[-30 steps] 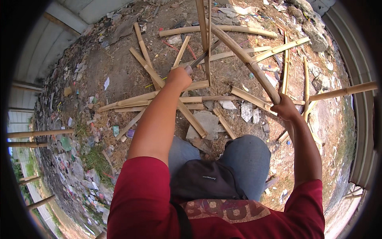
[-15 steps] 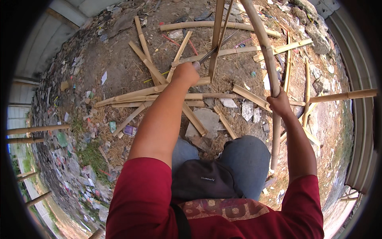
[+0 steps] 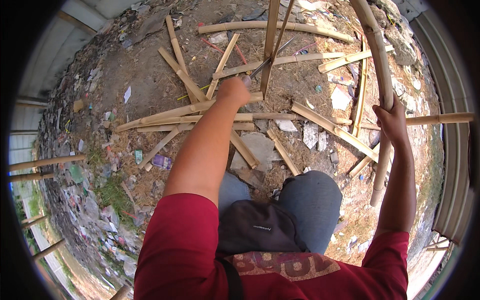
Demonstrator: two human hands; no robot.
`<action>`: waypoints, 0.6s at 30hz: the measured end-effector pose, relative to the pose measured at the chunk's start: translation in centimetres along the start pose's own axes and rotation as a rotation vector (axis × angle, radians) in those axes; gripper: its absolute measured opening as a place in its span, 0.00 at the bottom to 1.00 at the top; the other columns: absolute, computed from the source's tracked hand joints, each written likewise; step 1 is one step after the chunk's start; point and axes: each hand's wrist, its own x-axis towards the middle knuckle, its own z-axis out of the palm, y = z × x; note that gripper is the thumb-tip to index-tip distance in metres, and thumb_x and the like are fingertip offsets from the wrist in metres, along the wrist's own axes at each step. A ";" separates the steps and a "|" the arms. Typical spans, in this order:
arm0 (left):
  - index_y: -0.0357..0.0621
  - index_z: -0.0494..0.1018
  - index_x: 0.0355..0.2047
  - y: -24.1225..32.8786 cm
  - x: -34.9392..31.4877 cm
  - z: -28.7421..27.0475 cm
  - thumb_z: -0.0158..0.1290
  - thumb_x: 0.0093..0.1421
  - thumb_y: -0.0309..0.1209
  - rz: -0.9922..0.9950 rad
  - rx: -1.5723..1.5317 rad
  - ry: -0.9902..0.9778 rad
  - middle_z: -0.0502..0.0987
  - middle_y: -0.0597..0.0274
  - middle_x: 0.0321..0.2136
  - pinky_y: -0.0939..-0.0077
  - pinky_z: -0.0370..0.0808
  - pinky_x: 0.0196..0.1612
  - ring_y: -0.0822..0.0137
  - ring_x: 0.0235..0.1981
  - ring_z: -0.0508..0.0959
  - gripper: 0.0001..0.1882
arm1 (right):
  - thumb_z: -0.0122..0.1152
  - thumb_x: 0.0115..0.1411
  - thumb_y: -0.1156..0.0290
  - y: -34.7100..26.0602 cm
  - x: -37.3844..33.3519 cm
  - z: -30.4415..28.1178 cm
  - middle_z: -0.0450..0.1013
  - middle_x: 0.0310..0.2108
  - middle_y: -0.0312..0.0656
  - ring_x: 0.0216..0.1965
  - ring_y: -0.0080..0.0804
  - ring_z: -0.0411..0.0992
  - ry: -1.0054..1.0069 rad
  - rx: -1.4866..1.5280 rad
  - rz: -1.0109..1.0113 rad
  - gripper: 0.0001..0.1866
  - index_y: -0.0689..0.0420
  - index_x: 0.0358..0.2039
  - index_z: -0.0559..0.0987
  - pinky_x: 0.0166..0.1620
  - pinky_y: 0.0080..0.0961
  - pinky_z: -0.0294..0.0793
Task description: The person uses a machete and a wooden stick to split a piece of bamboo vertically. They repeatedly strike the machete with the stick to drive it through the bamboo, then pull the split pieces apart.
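My left hand [image 3: 234, 91] is wrapped round the handle of a long-bladed knife [image 3: 260, 66]. Its dark blade runs up and to the right and sits in the split of an upright bamboo piece [image 3: 270, 37], whose two halves stand slightly apart above it. Out to the right, my right hand [image 3: 391, 120] grips a round bamboo pole [image 3: 376, 55] at about its middle. That pole is held steeply, its top leaving the upper edge of the picture and its lower end [image 3: 377, 195] hanging beside my right knee.
Split bamboo pieces [image 3: 190, 107] lie crossed on the littered ground before me. A bamboo length [image 3: 275, 26] lies farther off. Rocks [image 3: 400, 45] are at the far right, by a corrugated wall [image 3: 452, 120]. A horizontal bamboo rail [image 3: 440, 119] juts in from the right.
My right hand has carried the bamboo pole to the right, away from the upright split piece. My left hand and the knife have stayed almost in place.
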 end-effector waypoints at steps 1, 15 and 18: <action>0.35 0.77 0.46 0.1 0.0 0.0 0.54 0.61 0.37 0.006 -0.009 0.010 0.81 0.42 0.42 0.54 0.78 0.49 0.45 0.46 0.81 0.19 | 0.63 0.58 0.77 0.3 0.7 0.1 0.69 0.22 0.35 0.18 0.21 0.68 0.058 0.038 0.000 0.16 0.63 0.46 0.70 0.22 0.21 0.69; 0.38 0.78 0.45 -0.3 -0.1 2.3 0.50 0.66 0.42 -0.007 -0.053 0.006 0.81 0.41 0.42 0.53 0.77 0.50 0.44 0.47 0.81 0.20 | 0.64 0.50 0.72 8.0 -0.4 8.4 0.76 0.31 0.48 0.25 0.33 0.76 -0.465 -0.182 0.242 0.24 0.66 0.49 0.74 0.28 0.32 0.76; 0.38 0.78 0.45 -0.2 -0.4 2.8 0.53 0.63 0.39 0.015 -0.036 0.011 0.81 0.42 0.43 0.53 0.77 0.51 0.44 0.47 0.81 0.18 | 0.65 0.52 0.72 5.6 0.1 4.2 0.75 0.29 0.45 0.26 0.31 0.75 -0.271 -0.152 0.127 0.23 0.66 0.48 0.74 0.28 0.30 0.75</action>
